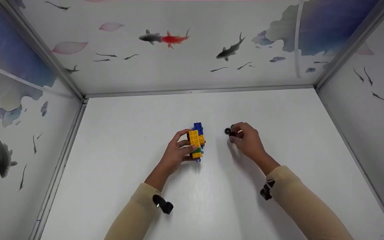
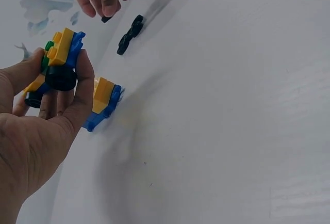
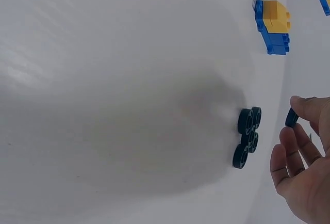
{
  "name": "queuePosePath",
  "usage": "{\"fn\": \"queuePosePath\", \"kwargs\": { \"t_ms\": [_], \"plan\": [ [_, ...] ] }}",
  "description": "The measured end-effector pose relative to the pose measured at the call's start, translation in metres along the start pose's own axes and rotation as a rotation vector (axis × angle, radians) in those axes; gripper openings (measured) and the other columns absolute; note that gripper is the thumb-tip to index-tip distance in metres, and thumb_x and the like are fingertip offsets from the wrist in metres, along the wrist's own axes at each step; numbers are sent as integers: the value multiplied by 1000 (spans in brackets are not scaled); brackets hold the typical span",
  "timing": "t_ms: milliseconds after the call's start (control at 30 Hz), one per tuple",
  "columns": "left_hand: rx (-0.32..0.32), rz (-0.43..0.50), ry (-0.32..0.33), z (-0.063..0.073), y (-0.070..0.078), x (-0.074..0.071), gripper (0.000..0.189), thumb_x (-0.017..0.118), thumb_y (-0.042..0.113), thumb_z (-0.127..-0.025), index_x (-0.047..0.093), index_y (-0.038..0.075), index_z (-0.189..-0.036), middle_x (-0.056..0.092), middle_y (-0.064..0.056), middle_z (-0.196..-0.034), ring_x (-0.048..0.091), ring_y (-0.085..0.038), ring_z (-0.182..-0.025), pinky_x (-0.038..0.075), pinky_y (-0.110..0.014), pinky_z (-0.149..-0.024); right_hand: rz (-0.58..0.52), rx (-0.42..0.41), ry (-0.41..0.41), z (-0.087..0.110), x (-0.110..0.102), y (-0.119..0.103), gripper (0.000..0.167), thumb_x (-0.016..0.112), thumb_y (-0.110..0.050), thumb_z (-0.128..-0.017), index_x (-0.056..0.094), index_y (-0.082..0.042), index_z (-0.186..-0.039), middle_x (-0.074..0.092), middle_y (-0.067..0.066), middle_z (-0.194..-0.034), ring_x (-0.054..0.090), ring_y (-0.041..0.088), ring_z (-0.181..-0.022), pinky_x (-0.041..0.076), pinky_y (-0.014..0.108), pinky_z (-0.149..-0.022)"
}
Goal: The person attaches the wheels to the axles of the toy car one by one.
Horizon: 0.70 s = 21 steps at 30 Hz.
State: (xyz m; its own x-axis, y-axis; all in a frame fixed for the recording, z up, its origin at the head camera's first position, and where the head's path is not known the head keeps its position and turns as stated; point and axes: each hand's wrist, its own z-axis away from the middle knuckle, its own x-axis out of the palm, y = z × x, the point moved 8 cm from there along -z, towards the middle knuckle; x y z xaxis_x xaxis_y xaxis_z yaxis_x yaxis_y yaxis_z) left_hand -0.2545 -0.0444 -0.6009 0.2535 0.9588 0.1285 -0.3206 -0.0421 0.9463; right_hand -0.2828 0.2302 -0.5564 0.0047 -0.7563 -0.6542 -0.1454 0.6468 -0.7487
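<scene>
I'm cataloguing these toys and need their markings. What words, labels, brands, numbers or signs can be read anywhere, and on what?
None can be read in any view.
Brick toy in the left hand: no legible lettering.
Yellow-and-blue bricks on the table: none legible.
Black wheels: any fine marks are too small and blurred.
Wall panel: fish and petals, no writing.

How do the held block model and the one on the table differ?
The held model is in the left hand; the table model rests on the tabletop. The held model has black wheels; the table model shows none. The held model includes a green piece; the table model shows none. Both have yellow and blue blocks.
</scene>
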Motion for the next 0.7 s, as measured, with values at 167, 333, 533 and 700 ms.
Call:
{"fn": "queuePosePath", "kwargs": {
  "t_ms": [167, 333, 533, 700],
  "plan": [
    [-4, 3, 2, 0, -2, 1, 74, 81, 14, -103, 45, 32, -165, 68, -16, -146, 76, -34, -123, 68, -48, -99, 3, -58, 7, 1, 4, -10, 35, 83, 1, -96, 70, 1, -128, 72, 19, -120, 72, 33, -103, 57, 42, -87],
    [-12, 4, 1, 0, -2, 2, 76, 80, 14, -103, 44, 30, -167, 68, -16, -147, 75, -33, -123, 68, -48, -99, -6, -88, -5, 2, 10, -15, 35, 83, 2, -96, 73, 0, -129, 71, 19, -117, 73, 32, -106, 61, 44, -90],
    [-3, 13, -9, 0, -3, 1, 75, 79, 14, -104, 42, 28, -169, 68, -18, -147, 76, -33, -122, 68, -48, -98, -16, -97, -32, 0, 16, -24, 36, 82, 1, -97, 75, -1, -132, 71, 19, -119, 73, 31, -106, 64, 46, -92],
    [6, 42, -21, 0, -3, 1, 76, 77, 14, -105, 41, 27, -170, 68, -19, -147, 76, -33, -121, 69, -48, -97, -25, -91, -61, -1, 21, -35, 35, 80, -1, -100, 76, -5, -134, 70, 16, -123, 73, 30, -110, 65, 45, -93]
  ]
}}
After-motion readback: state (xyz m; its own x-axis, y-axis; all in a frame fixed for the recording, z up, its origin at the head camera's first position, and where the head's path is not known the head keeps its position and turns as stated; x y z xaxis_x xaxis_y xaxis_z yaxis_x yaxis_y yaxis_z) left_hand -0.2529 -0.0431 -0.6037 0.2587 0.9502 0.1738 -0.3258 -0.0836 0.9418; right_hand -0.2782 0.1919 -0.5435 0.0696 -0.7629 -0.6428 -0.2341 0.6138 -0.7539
